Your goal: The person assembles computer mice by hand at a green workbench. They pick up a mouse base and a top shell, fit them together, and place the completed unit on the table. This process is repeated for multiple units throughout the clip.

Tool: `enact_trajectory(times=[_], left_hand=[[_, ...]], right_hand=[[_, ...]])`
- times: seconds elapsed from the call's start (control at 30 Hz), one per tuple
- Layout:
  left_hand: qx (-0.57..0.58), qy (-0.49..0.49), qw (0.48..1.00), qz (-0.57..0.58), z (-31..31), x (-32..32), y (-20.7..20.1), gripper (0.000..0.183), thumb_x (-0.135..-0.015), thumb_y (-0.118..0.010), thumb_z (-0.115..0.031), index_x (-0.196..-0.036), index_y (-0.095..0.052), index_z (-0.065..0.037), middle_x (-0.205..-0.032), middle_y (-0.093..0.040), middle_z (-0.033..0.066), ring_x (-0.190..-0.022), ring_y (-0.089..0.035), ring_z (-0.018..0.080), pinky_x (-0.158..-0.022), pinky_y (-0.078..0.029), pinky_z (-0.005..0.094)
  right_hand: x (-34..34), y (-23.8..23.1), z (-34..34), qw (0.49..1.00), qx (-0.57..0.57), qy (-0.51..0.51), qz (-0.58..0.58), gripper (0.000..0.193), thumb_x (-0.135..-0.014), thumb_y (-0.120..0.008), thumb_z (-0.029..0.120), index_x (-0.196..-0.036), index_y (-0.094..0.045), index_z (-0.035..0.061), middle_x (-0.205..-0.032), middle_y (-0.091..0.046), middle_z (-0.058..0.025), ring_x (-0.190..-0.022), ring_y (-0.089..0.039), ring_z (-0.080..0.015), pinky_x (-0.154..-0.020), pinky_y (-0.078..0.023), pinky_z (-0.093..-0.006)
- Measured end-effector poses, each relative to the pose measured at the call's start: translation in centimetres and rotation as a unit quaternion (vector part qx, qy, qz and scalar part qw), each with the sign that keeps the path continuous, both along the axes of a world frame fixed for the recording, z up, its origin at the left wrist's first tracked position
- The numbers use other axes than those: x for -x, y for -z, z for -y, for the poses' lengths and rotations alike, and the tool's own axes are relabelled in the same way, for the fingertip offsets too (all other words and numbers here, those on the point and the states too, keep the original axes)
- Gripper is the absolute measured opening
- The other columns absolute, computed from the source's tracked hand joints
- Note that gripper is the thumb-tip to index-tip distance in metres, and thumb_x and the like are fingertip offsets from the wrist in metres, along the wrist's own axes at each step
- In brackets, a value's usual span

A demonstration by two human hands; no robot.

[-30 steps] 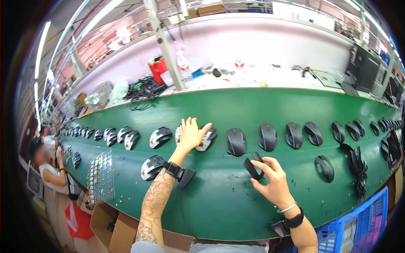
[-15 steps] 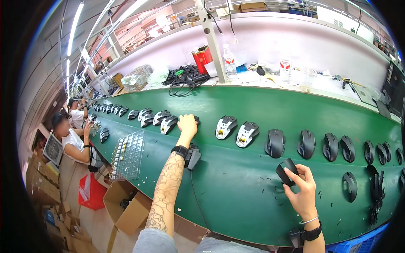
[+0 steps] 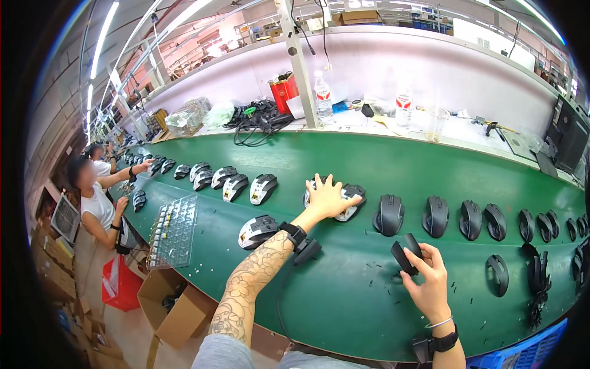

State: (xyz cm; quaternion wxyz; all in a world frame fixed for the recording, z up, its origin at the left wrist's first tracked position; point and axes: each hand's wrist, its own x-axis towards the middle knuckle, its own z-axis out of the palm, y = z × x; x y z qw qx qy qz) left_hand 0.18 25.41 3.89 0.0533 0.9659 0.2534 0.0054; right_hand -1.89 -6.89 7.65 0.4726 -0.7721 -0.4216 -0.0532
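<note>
while right hand (image 3: 430, 280) pinches black plastic (image 3: 403, 259), left hand (image 3: 326, 201) splays over two mice (image 3: 357, 189).

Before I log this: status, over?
Left grip spread over two part-white mice. Right grip pinching black plastic. Another part-white mouse beside left wrist strap.

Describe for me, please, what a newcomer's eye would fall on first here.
Probably the long row of mice across the green table would stand out first. Next come the left hand, spread over two part-white mice near the centre, and the right hand, lower right, holding black pieces.
</note>
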Motion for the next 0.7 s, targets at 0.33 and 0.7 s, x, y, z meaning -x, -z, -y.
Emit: enact_trajectory(times=[0.33,0.7], left_hand=[[-0.113,-0.091,0.987,0.070,-5.3,4.6,0.1,0.073,-0.075,-0.064,-0.049,-0.121,-0.049,0.006,-0.130,-0.048,0.0229,-0.131,-0.029,0.0462,-0.101,-0.025,0.0649],[0.760,-0.044,0.628,0.158,6.1,2.4,-3.2,0.030,-0.079,-0.072,-0.017,-0.103,-0.059,-0.003,-0.093,-0.065,0.0060,-0.081,-0.064,0.0164,-0.074,-0.052,0.0325]], right_hand=[[0.7,-1.0,0.2,1.000,-0.005,0.023,0.003,0.054,-0.066,-0.072,-0.004,-0.117,-0.062,0.0088,-0.115,-0.050,-0.0115,-0.084,-0.059,-0.0208,-0.071,-0.053,-0.0308],[-0.2,0.5,0.2,0.997,-0.039,0.072,0.000,0.056,-0.067,-0.072,-0.002,-0.121,-0.059,0.0078,-0.116,-0.048,-0.0123,-0.076,-0.058,-0.0174,-0.069,-0.052,-0.0297]])
